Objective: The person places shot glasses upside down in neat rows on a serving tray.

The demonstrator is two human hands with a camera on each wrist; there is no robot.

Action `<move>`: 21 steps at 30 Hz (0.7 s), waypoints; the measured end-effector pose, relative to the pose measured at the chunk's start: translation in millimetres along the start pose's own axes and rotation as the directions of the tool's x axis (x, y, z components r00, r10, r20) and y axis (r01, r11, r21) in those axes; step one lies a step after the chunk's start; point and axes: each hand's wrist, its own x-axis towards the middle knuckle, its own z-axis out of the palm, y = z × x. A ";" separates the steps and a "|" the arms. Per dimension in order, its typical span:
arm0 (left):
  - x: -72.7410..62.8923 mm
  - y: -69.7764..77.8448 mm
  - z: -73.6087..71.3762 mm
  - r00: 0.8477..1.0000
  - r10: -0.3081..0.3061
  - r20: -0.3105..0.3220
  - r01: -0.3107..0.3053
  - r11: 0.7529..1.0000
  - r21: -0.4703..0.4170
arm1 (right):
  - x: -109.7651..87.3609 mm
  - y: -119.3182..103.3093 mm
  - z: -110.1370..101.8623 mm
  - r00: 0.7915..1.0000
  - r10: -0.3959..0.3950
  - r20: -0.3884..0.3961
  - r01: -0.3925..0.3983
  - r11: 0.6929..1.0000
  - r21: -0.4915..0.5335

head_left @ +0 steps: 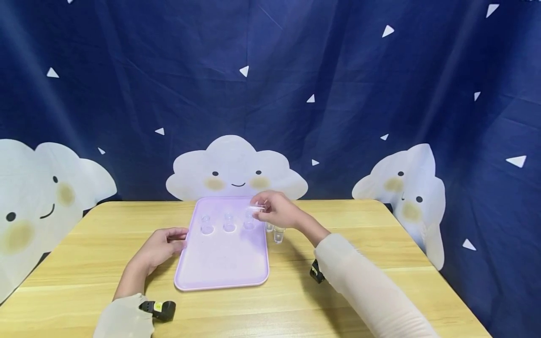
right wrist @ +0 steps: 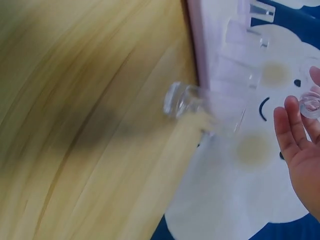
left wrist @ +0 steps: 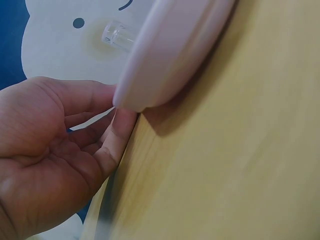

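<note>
A pale lilac tray (head_left: 224, 267) lies on the table. My left hand (head_left: 159, 248) is at its left edge, and the left wrist view shows thumb and fingers (left wrist: 90, 95) pinching the rim. Three small clear cups stand upside down in a row on the tray: one at left (head_left: 206, 226), a middle cup (head_left: 229, 224) and a right cup (head_left: 248, 222). Above the tray's far right part, my right hand (head_left: 276, 210) holds another clear cup (head_left: 258, 207), tilted on its side. Its base (right wrist: 311, 105) shows between the fingers in the right wrist view.
Just right of the tray, a clear cup (head_left: 278, 234) stands upright on the wooden table (head_left: 338, 286), with another cup (head_left: 269, 227) behind it, partly hidden by the hand. A dark blue curtain (head_left: 270, 94) with clouds hangs behind the table's far edge.
</note>
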 end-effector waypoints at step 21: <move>0.1 0.6 -0.2 1.000 0.003 -0.004 -0.003 1.000 -0.001 | 25.1 -27.4 33.9 0.997 -0.039 0.067 0.040 0.999 -0.023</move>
